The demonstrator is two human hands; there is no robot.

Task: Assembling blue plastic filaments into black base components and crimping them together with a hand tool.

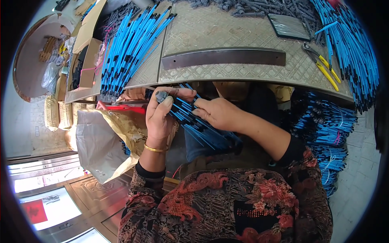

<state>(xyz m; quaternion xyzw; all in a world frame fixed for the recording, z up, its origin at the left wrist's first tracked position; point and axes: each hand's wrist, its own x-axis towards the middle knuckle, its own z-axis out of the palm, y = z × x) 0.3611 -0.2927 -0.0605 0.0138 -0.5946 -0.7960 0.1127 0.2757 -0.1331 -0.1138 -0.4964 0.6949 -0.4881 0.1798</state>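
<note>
My left hand [159,117] is raised in front of the table edge, closed on a small grey plastic fitting [161,96] between thumb and fingers. To its right, my right hand [219,112] is closed in a pinch on a thin blue rod whose upper end [187,86] shows near the left fingertips. Whether the rod and the fitting touch is hidden by the fingers. Below both hands, a loose bunch of blue rods [198,128] with black sections slants across my lap.
On the table lie a dark metal strip [223,57], yellow-handled pliers [324,69], a pile of grey fittings [247,7] and blue rod bundles [131,48] at left and right [350,52]. An open paper sack [97,141] stands left; tied rod bundles [324,121] are stacked right.
</note>
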